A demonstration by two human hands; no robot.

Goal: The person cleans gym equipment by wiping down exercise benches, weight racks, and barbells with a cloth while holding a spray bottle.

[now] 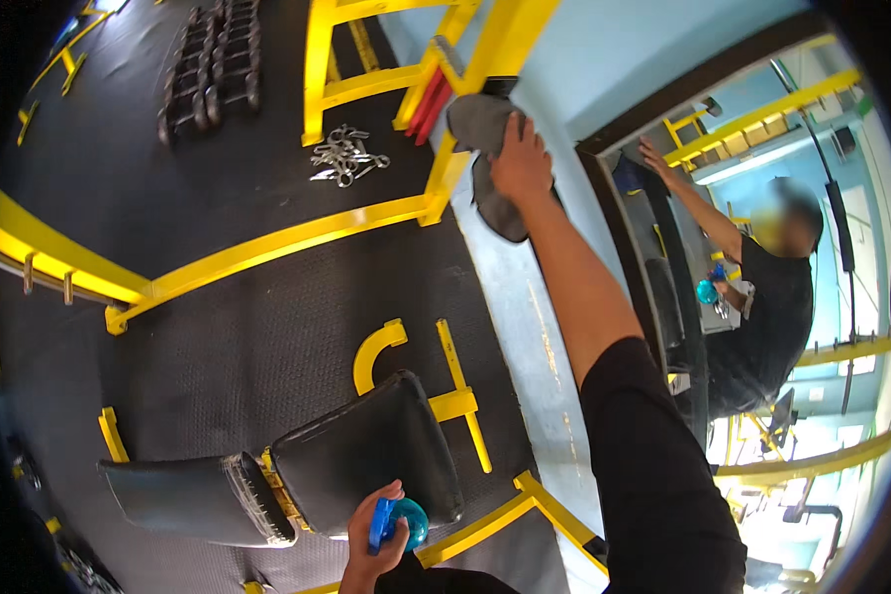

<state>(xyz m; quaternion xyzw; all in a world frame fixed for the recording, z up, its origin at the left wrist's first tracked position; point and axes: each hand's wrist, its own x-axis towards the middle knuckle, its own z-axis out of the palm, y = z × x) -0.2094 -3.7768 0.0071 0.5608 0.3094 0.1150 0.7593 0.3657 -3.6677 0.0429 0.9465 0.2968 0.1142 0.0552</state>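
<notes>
My right hand [521, 165] reaches up along the wall, its fingers spread over a grey cloth [481, 119]. The cloth lies against the yellow rack upright [445, 174] by the edge of a mirror, and part of it hangs below the palm. What is beneath the cloth is hidden. Low in the picture, my left hand [377, 531] grips a spray bottle [411, 521] with a teal see-through body and a blue head. Behind that bottle is a black padded weight bench [364, 460] with a yellow frame and worn, stitched upholstery.
A dark-framed wall mirror [772, 297] at right reflects a person and gym equipment. Metal spring collars [347, 156] lie on the black rubber floor mat [267, 356]. A yellow floor beam [282, 249] crosses ahead of the bench. Heavy dark chains or racked weights [211, 70] are farther off.
</notes>
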